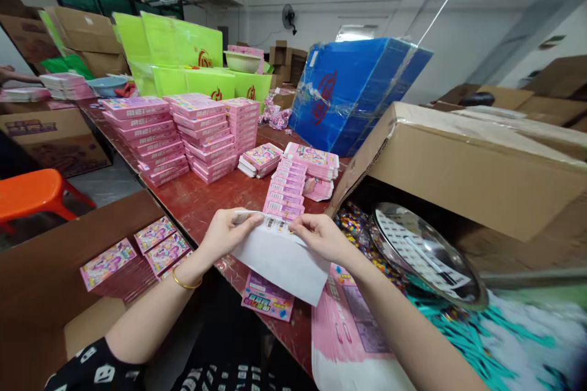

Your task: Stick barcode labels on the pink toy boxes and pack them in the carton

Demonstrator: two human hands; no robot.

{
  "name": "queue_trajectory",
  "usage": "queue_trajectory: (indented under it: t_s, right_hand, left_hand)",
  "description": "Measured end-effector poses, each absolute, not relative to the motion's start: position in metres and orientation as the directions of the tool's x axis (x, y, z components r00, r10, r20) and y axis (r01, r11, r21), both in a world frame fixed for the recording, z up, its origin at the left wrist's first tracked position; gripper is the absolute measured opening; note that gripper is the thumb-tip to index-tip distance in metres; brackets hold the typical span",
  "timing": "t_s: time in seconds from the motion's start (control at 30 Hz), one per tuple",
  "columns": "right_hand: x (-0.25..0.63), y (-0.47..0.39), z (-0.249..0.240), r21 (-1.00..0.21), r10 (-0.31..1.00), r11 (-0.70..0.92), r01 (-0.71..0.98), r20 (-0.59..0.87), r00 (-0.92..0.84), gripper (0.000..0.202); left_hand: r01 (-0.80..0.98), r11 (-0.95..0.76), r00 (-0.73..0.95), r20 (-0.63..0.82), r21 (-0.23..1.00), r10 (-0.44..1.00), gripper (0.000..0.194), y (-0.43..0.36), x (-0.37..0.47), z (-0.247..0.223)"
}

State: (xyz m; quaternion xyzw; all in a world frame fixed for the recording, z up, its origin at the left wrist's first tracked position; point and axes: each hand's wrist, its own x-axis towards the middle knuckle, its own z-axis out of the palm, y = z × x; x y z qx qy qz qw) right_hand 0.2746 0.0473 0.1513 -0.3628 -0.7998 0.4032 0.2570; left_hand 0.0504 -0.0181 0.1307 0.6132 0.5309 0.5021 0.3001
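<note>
My left fingers (246,228) and right fingers (304,230) pinch the white sheet (284,264) by its upper edge — uneven pull could crease it.

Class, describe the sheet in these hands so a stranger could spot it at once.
Find the red table, then its near edge. Just above it, the left hand and right hand pinch the sheet along its upper edge. Unlike the stacked pink boxes beyond, its visible face is mostly plain white.

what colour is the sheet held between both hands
The sheet is mostly white on the side facing the camera; head view.
</note>
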Motion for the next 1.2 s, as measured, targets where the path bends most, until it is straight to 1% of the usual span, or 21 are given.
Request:
queue_trajectory:
  t_s: [0.07, 0.13, 0.27, 0.37, 0.43, 0.57, 0.67, 0.73, 0.83, 0.93, 1.0, 1.1, 1.2]
  right_hand:
    - [0.278, 0.048, 0.152, -0.840, 0.815, 0.398, 0.369, 0.140, -0.562, 0.023]
    - [0.283, 0.050, 0.154, -0.847, 0.836, 0.382, 0.371, 0.145, -0.530, 0.020]
    - [0.289, 0.052, 0.157, -0.857, 0.830, 0.368, 0.360, 0.128, -0.543, 0.022]
    - [0.290, 0.053, 0.157, -0.883, 0.815, 0.338, 0.325, 0.103, -0.570, 0.025]
    - [0.289, 0.054, 0.154, -0.901, 0.817, 0.323, 0.290, 0.110, -0.567, 0.025]
    - [0.288, 0.054, 0.145, -0.909, 0.866, 0.326, 0.261, 0.176, -0.468, 0.023]
    - [0.286, 0.051, 0.141, -0.874, 0.869, 0.385, 0.296, 0.235, -0.436, 0.019]
    - [0.285, 0.048, 0.141, -0.834, 0.842, 0.451, 0.319, 0.279, -0.462, 0.018]
    - [0.285, 0.044, 0.143, -0.748, 0.786, 0.558, 0.359, 0.338, -0.517, 0.025]
    - [0.287, 0.041, 0.142, -0.649, 0.746, 0.652, 0.391, 0.460, -0.481, 0.017]
    - [0.288, 0.039, 0.142, -0.598, 0.703, 0.708, 0.375, 0.549, -0.451, 0.013]
    - [0.288, 0.036, 0.144, -0.585, 0.646, 0.759, 0.286, 0.623, -0.442, 0.012]
    - [0.284, 0.034, 0.146, -0.626, 0.662, 0.745, 0.232, 0.646, -0.380, 0.012]
  left_hand:
    - [0.348, -0.258, -0.067, 0.298, 0.901, 0.952, 0.038, -0.018, 0.051, 0.130]
    - [0.339, -0.259, -0.076, 0.300, 0.904, 0.951, 0.039, -0.018, 0.050, 0.129]
    - [0.340, -0.269, -0.086, 0.314, 0.901, 0.946, 0.039, -0.016, 0.049, 0.129]
    - [0.367, -0.330, -0.060, 0.376, 0.870, 0.925, 0.034, -0.015, 0.051, 0.130]
    - [0.365, -0.394, -0.034, 0.434, 0.844, 0.900, 0.027, -0.015, 0.054, 0.130]
    - [0.344, -0.450, -0.021, 0.486, 0.824, 0.874, 0.026, -0.014, 0.057, 0.128]
    - [0.382, -0.442, -0.041, 0.492, 0.812, 0.869, 0.028, -0.015, 0.057, 0.127]
    - [0.445, -0.426, -0.066, 0.503, 0.788, 0.862, 0.029, -0.016, 0.056, 0.127]
    - [0.521, -0.405, -0.080, 0.515, 0.751, 0.853, 0.032, -0.017, 0.055, 0.128]
    - [0.527, -0.393, -0.078, 0.503, 0.754, 0.861, 0.035, -0.018, 0.054, 0.129]
    - [0.510, -0.374, -0.085, 0.478, 0.775, 0.874, 0.036, -0.018, 0.053, 0.128]
    - [0.476, -0.330, -0.120, 0.432, 0.815, 0.894, 0.037, -0.017, 0.052, 0.127]
    - [0.450, -0.295, -0.146, 0.395, 0.843, 0.907, 0.039, -0.017, 0.053, 0.125]
